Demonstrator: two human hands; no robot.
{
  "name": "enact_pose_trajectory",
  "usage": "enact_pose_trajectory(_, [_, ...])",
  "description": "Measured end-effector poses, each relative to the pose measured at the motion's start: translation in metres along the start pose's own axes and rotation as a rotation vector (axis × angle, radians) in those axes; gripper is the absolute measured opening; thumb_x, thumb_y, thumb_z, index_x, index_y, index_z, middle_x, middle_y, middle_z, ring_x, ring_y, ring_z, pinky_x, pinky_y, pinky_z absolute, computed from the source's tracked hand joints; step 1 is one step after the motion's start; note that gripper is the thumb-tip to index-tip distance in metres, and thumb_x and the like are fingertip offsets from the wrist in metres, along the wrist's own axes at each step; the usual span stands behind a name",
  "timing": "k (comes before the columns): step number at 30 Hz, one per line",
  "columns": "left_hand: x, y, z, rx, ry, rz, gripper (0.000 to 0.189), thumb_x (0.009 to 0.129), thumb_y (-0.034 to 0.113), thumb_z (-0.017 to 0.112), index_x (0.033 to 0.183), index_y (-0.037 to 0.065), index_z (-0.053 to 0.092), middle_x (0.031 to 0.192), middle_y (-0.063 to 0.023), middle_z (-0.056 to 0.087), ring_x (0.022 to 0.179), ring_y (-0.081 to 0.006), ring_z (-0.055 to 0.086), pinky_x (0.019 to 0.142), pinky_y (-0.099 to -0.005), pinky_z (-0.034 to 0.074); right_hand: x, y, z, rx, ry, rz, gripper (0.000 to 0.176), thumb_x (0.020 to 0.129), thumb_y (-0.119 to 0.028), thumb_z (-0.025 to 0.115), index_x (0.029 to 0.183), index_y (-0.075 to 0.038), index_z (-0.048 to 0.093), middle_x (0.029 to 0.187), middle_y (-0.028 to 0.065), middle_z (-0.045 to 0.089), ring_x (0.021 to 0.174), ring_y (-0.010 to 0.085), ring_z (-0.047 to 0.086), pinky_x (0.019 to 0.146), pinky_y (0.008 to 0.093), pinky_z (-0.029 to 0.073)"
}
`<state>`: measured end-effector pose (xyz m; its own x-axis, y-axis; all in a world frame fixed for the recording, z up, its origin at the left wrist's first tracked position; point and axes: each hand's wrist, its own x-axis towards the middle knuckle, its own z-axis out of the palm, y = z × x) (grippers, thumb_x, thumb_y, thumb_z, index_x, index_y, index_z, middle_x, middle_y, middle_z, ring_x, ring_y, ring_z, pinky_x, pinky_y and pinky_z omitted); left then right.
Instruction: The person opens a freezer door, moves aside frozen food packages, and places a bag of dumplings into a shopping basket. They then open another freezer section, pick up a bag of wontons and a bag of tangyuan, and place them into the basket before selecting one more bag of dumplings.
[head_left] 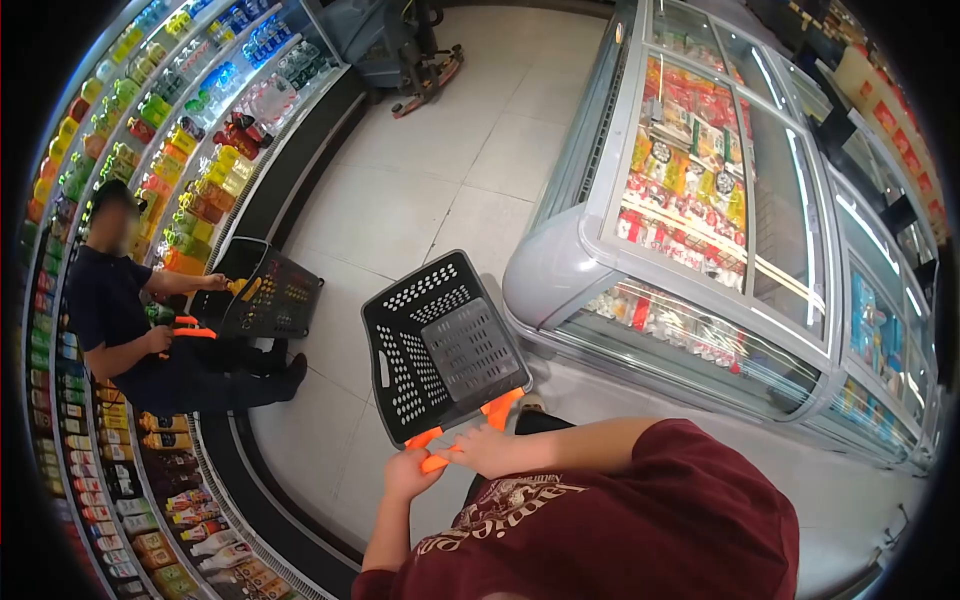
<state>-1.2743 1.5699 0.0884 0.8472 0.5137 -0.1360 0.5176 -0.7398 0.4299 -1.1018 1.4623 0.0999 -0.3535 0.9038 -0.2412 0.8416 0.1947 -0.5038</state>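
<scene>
A black plastic shopping cart (440,345) with perforated walls stands right in front of me, its slotted floor showing. Its orange handle (437,463) points back toward my body. My left hand (408,474) is closed around the handle's left end. Further right on the same handle, my right hand (484,450) is closed too, its fingers wrapped over the bar.
To my left, a person (125,300) in dark clothes holds a yellow item above another black cart (270,295), beside tall drink shelves (215,190). A glass-topped freezer (560,265) flanks my cart on the right. A grey floor machine (385,50) stands ahead on the tiles.
</scene>
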Motion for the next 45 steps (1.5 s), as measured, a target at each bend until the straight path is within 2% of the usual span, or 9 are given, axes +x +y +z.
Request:
enact_pose_trajectory(5, [0.053,-0.037,-0.019,0.031,-0.096,0.113,0.028,0.06,0.037,0.066,0.057,0.012,0.053,0.055,-0.0082,0.054,0.053,-0.0277,0.055,0.049,-0.0378,0.044,0.052,0.038,-0.011,0.246,0.005,0.056,0.037,0.072,-0.014,0.051,0.109,-0.014,0.045,0.069,0.0153,0.054,0.063,0.033,0.056,0.052,0.0429,0.042])
enact_pose_trajectory(11, [0.119,-0.075,-0.045,0.04,-0.209,0.214,0.03,0.061,0.039,0.067,0.06,0.011,0.056,0.057,-0.0087,0.055,0.054,-0.0282,0.056,0.049,-0.0378,0.044,0.095,0.07,-0.033,0.286,0.064,0.225,0.016,0.071,-0.017,0.051,0.083,-0.007,0.048,0.06,0.0123,0.053,0.057,0.0309,0.056,0.05,0.0439,0.041])
enact_pose_trajectory(18, [0.242,-0.112,-0.074,0.049,-0.258,0.417,0.031,0.062,0.038,0.065,0.062,0.011,0.052,0.056,-0.0082,0.054,0.055,-0.027,0.055,0.05,-0.0382,0.043,0.145,0.126,-0.079,0.256,0.281,0.494,0.018,0.071,-0.024,0.054,0.079,-0.008,0.052,0.063,0.011,0.057,0.059,0.0298,0.058,0.052,0.0418,0.045])
enact_pose_trajectory(20, [0.283,-0.126,-0.072,0.084,-0.269,0.436,0.036,0.065,0.047,0.06,0.061,0.011,0.054,0.058,-0.0081,0.056,0.055,-0.0283,0.056,0.05,-0.0379,0.045,0.16,0.147,-0.099,0.233,0.257,0.583,0.019,0.07,-0.025,0.055,0.08,-0.009,0.053,0.064,0.011,0.057,0.061,0.0294,0.058,0.053,0.0417,0.045])
enact_pose_trajectory(24, [0.365,-0.12,-0.078,0.023,-0.188,0.595,0.032,0.065,0.042,0.063,0.062,0.011,0.056,0.057,-0.008,0.056,0.055,-0.0264,0.057,0.05,-0.0376,0.045,0.166,0.195,-0.139,0.223,0.281,0.701,0.019,0.069,-0.021,0.055,0.081,-0.006,0.053,0.07,0.0115,0.059,0.067,0.0285,0.059,0.059,0.04,0.045])
enact_pose_trajectory(27, [0.419,-0.119,-0.08,0.097,-0.204,0.604,0.033,0.064,0.042,0.064,0.06,0.01,0.057,0.057,-0.0075,0.056,0.055,-0.0261,0.057,0.05,-0.0365,0.045,0.181,0.239,-0.145,0.182,0.407,0.733,0.02,0.068,-0.025,0.057,0.08,-0.009,0.053,0.066,0.01,0.058,0.062,0.0284,0.058,0.056,0.0397,0.045])
enact_pose_trajectory(34, [0.559,-0.089,-0.096,0.119,-0.198,0.653,0.031,0.061,0.041,0.066,0.067,0.011,0.058,0.06,-0.0072,0.057,0.056,-0.0261,0.057,0.05,-0.0362,0.045,0.185,0.348,-0.223,0.227,0.383,0.774,0.022,0.07,-0.023,0.056,0.083,-0.007,0.053,0.07,0.0098,0.059,0.066,0.028,0.058,0.059,0.0392,0.045])
enact_pose_trajectory(37, [0.609,-0.065,-0.094,0.184,-0.306,0.582,0.032,0.061,0.041,0.064,0.068,0.011,0.057,0.059,-0.008,0.057,0.056,-0.0268,0.056,0.05,-0.0371,0.045,0.179,0.397,-0.241,0.24,0.38,0.765,0.022,0.07,-0.023,0.056,0.083,-0.007,0.053,0.07,0.009,0.059,0.067,0.0273,0.059,0.059,0.039,0.045])
enact_pose_trajectory(45, [0.715,-0.039,-0.081,0.21,-0.317,0.622,0.03,0.061,0.04,0.063,0.061,0.011,0.054,0.057,-0.0087,0.057,0.054,-0.0278,0.056,0.049,-0.0375,0.044,0.171,0.488,-0.285,0.259,0.388,0.823,0.022,0.071,-0.026,0.055,0.083,-0.007,0.052,0.074,0.0095,0.06,0.069,0.027,0.059,0.06,0.0388,0.046])
